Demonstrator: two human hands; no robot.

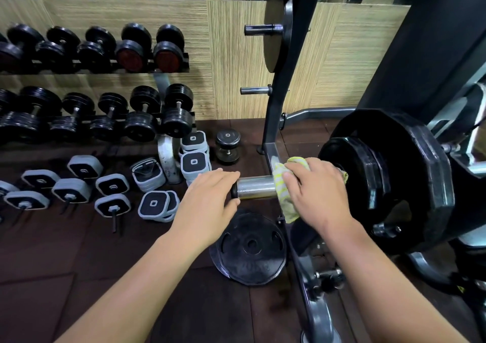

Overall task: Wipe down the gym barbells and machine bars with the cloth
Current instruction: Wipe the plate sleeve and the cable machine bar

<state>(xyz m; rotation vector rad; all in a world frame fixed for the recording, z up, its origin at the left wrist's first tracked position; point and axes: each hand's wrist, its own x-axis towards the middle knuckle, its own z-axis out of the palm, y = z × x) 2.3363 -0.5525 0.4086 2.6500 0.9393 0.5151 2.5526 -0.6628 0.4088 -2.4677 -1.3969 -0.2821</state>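
Wiping the barbell sleeve with the cloth

My right hand point(314, 190) is pressing the yellow-green cloth point(285, 185) around the steel barbell sleeve point(256, 190), grip closed on the cloth, just beside the black weight plates point(389, 182) at 3 o'clock. My left hand point(210, 198) is resting open on the sleeve end at 9 o'clock, holding nothing. To do it well, I am thinking to wrap the cloth fully and slide toward the free end while steadying the bar.

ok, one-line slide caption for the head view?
Right hand wipes the chrome barbell sleeve with a yellow-green cloth; left hand steadies its end.
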